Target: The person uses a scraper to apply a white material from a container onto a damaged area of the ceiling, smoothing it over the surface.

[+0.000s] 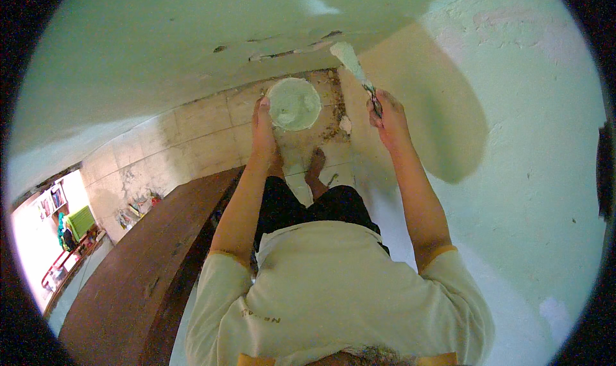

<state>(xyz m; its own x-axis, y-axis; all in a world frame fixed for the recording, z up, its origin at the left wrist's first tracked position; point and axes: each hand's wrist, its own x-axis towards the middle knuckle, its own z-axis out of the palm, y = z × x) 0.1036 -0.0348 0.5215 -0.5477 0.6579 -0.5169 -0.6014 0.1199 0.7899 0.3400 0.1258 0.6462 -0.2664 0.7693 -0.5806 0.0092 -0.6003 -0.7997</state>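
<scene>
My left hand (263,125) grips the side of a round tub (294,103) holding pale green, lumpy paste. In my right hand (388,116) is a putty knife (369,89), its blade coated with the same pale green and held up close to the green wall (160,39) in front of me. Cracks and flaked patches (282,53) run along that wall above the tiled floor (199,119), to the upper left of the blade.
A green wall (526,173) rises at my right. A dark brown wooden piece (141,270) stands at my left. Beyond it is a bright opening with shelves and green items (80,221). Small loose things (135,212) lie by the floor's edge, and my bare foot (316,164) is below.
</scene>
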